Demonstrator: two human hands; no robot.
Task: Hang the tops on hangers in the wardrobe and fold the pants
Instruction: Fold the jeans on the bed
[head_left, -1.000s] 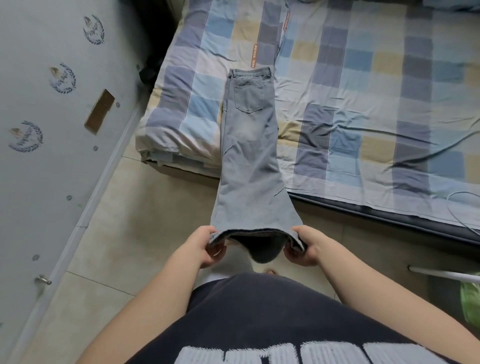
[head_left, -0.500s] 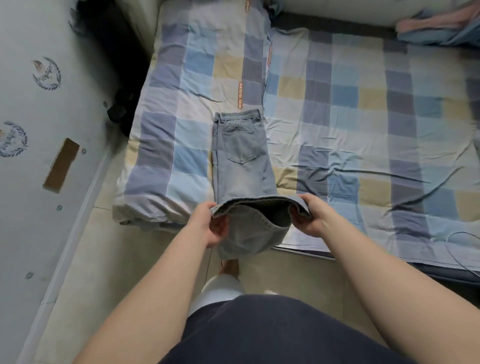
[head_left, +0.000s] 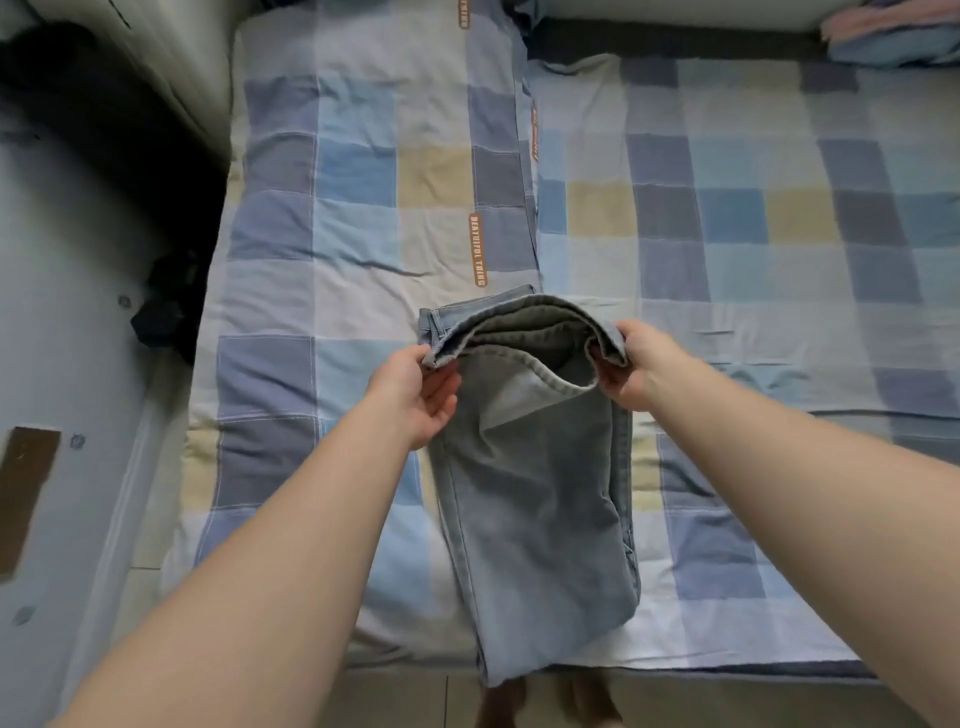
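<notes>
Light blue jeans (head_left: 535, 499) lie lengthwise on the checked bed cover (head_left: 363, 171), doubled over so the leg hems sit above the waistband end. My left hand (head_left: 415, 395) pinches the left corner of the hems. My right hand (head_left: 631, 364) grips the right corner. Both hold the hems a little above the far end of the jeans. The fold of the jeans hangs over the bed's near edge.
A pale wardrobe door (head_left: 57, 415) with a brown patch stands at the left. Dark objects (head_left: 163, 312) sit in the gap beside the bed. Pink and blue clothes (head_left: 893, 31) lie at the far right corner. Tiled floor (head_left: 415, 701) shows below the bed edge.
Both hands have carried the leg hems forward over the jeans, from the bed's edge up to the waistband end. The jeans now lie folded in half.
</notes>
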